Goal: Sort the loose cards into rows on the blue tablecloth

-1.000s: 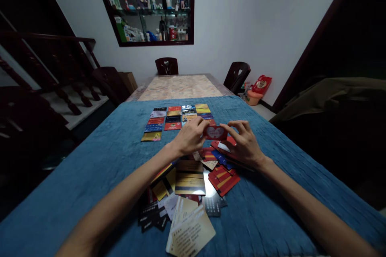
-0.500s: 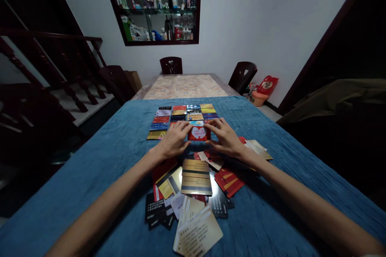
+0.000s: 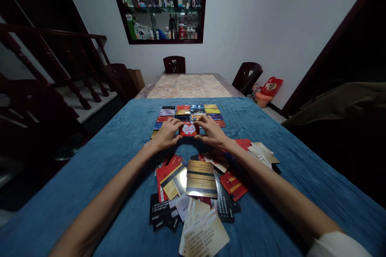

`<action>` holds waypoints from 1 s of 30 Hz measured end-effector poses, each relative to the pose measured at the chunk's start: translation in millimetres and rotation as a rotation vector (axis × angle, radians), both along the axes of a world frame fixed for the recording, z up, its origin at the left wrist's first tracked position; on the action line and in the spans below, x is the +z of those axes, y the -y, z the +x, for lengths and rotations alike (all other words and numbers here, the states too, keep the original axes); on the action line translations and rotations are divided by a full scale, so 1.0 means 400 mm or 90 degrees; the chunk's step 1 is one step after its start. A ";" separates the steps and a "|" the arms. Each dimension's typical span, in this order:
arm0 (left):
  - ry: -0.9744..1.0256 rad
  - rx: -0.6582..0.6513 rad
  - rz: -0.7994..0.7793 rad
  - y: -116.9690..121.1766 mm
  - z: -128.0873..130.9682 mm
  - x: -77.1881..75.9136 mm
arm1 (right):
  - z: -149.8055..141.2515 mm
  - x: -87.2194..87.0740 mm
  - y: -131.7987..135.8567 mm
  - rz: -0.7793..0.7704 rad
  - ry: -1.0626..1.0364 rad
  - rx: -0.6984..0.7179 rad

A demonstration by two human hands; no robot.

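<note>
Cream plastic cards with printed text (image 3: 208, 235) are lying fanned at the near end of a loose, overlapping heap; black cards with white print (image 3: 159, 210) are spreading to their left; gold cards with dark stripes (image 3: 201, 186) are resting farther up the heap, with red cards with orange stripes (image 3: 235, 186) just to their right; beyond the heap, the left hand (image 3: 166, 134) and the right hand (image 3: 212, 132) are gripping opposite ends of a red card with a white heart (image 3: 189, 130) between thumbs and fingers; the step in hand seems to be steadying this one card, and any move from this grip is calling for both hands travelling together, keeping it level; whether its lower edge is touching the plush blue cloth (image 3: 126, 192) cannot be told; just past the hands, colourful cards in overlapping columns (image 3: 183, 112) are lying flat; farther off, a pale patterned tabletop (image 3: 189, 84) is showing.
</note>
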State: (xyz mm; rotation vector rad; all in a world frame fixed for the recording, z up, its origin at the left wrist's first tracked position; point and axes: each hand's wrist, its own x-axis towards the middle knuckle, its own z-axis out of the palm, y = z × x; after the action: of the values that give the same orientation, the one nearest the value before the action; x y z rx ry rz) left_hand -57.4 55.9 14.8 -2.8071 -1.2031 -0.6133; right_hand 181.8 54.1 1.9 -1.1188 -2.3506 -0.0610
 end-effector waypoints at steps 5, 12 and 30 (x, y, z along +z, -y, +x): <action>-0.014 0.033 -0.027 -0.028 -0.031 -0.013 | -0.035 -0.013 -0.020 -0.052 -0.013 -0.006; -0.055 0.077 -0.095 -0.029 -0.042 -0.017 | -0.062 -0.036 -0.021 -0.099 -0.024 -0.007; -0.124 0.096 -0.118 -0.029 -0.044 -0.036 | -0.089 -0.067 -0.007 -0.146 0.057 -0.061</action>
State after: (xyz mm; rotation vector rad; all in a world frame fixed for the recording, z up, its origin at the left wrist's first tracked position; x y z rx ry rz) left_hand -74.9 67.5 0.5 -2.8027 -1.4808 -0.2239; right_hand 146.1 56.8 -24.8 -1.3644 -2.4280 0.1305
